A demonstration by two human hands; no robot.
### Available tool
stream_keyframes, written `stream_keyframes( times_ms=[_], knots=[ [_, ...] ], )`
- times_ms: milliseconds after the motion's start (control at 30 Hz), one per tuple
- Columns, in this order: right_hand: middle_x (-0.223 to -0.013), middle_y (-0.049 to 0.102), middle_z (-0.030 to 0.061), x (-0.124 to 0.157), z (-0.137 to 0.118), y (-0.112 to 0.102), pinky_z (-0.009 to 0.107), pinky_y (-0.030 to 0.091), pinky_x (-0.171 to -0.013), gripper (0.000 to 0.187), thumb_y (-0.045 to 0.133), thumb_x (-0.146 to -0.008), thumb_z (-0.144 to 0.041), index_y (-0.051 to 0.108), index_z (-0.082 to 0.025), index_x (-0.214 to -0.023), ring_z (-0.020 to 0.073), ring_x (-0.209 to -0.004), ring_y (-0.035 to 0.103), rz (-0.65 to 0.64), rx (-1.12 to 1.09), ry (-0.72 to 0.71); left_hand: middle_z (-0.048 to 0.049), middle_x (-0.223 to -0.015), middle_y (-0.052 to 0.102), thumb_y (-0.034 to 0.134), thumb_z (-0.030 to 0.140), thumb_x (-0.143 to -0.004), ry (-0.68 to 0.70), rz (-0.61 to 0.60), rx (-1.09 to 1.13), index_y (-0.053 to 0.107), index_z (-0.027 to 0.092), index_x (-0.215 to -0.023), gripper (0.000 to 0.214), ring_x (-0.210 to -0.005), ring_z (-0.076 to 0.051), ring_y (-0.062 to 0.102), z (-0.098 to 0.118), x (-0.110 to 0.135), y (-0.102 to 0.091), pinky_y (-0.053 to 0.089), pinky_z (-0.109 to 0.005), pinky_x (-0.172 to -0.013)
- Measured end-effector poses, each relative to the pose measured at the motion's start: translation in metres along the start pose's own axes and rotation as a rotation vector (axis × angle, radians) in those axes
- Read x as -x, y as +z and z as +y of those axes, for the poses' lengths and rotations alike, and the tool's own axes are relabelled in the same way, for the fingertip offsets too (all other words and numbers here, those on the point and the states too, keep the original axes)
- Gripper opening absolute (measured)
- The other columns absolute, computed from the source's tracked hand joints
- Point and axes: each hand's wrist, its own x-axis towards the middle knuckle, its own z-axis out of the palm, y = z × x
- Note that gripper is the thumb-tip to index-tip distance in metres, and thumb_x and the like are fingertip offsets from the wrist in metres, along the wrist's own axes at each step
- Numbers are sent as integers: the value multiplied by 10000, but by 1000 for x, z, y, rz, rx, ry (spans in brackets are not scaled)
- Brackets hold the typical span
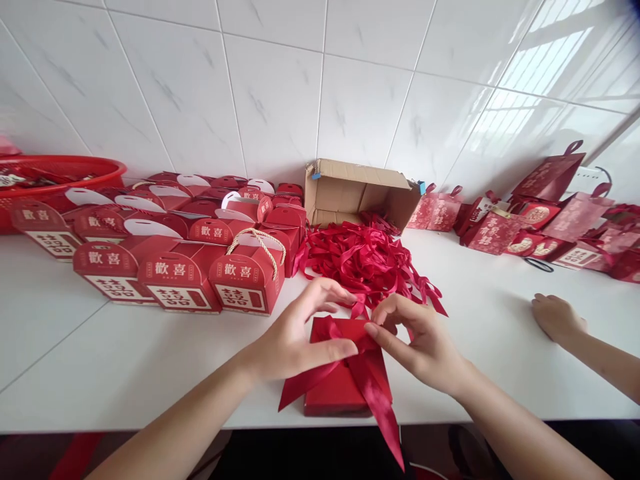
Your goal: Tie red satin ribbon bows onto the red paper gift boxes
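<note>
A flat red gift box (333,393) lies near the table's front edge, with a red satin ribbon (373,387) tied on top. The ribbon's two tails hang out over the box's front and left side. My left hand (300,333) curves around the left of the bow, thumb stretched across it and fingers apart. At the bow's right side, my right hand (417,340) has thumb and forefinger pinched together on the ribbon. Just behind the box lies a tangled heap of loose red ribbons (360,260).
Rows of red candy boxes (180,277) stand at left, one with a rope handle. A red plastic basket (65,167) is behind them. An open cardboard carton (360,187) lies against the tiled wall. At right are stacked gift boxes (500,230) and another person's hand (557,317).
</note>
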Motion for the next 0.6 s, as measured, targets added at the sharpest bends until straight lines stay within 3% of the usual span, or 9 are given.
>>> stream_keyframes(
  times_ms=[133,233,400,500,600],
  knots=[
    [-913,614,49,2,-10,-20,253,455,-634,46,563,-884,-179,574,-198,-844,143,-802,577,173,67,-112,-74,-1214,580,531,369,-890,5,359,-19,460,267,-1150,288,-1193,-211,533,-8,36,-9,439,-345,-1005],
    [-910,603,50,2,-21,-35,274,470,-713,88,564,-884,-175,614,-202,-818,158,-863,583,220,160,-145,-48,-1051,639,516,410,-884,-128,488,-211,538,246,-985,194,-1064,-209,598,-25,75,-20,468,-324,-955],
    [-1115,571,68,-6,-38,-28,347,465,-879,84,604,-861,-201,683,-231,-855,200,-1039,544,8,358,-158,-53,-1054,651,607,536,-763,-469,649,-451,574,237,-931,345,-1020,-255,614,-60,107,-36,483,-369,-911],
    [-1260,519,65,-12,-44,-13,427,430,-952,137,580,-873,-216,701,-238,-813,246,-1166,467,-173,525,-159,-56,-1040,658,577,579,-757,-488,733,-453,577,232,-931,388,-1001,-256,624,-69,106,-37,497,-371,-889],
    [-1326,487,63,-16,-48,-3,505,393,-990,140,588,-873,-277,707,-243,-807,293,-1250,387,-271,640,-148,-53,-1026,653,581,576,-757,-460,693,-562,580,236,-921,378,-993,-259,614,-68,103,-33,489,-378,-885]
  ],
)
